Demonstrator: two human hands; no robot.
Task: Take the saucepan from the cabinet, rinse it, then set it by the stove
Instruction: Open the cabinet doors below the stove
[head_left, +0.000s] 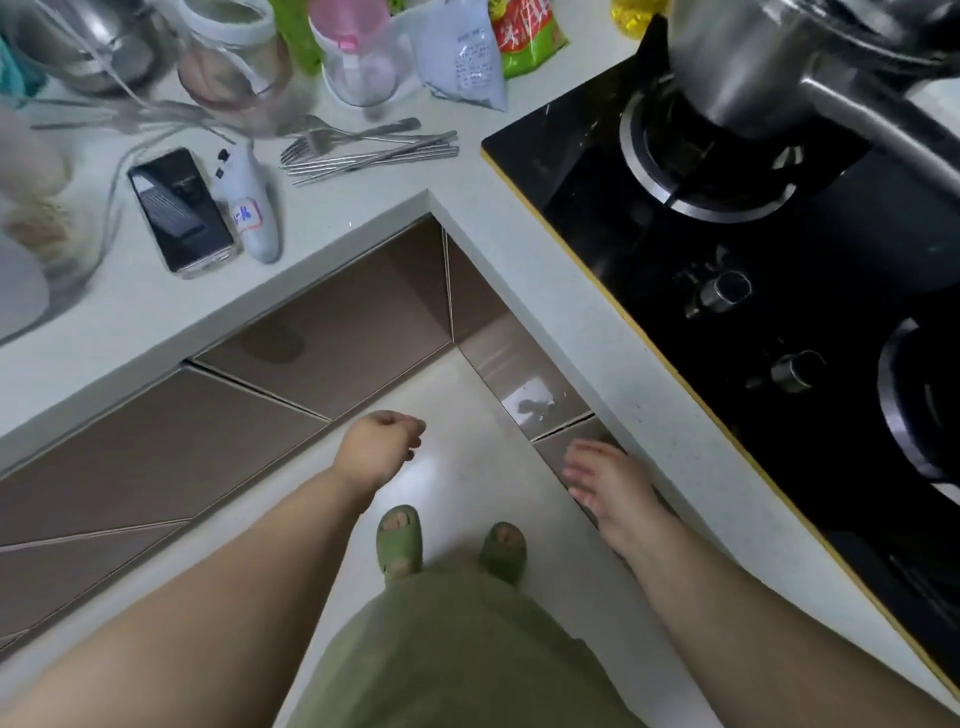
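- Stove fills the 3 o'clock side of the table.
- Saucepan sits on the 1 o'clock burner.
- Left hand, loosely curled, holds nothing.
- Right hand, fingers spread, rests against the cabinet door.

The steel pot on the far burner is cut off by the top edge, its rim out of sight. The stove runs off the right edge, the near burner only partly seen. Jars and a steel bowl along the counter are blurred and cropped at the top. A pale object at the left edge is too smeared to identify. The cabinet doors hide whatever lies behind them.
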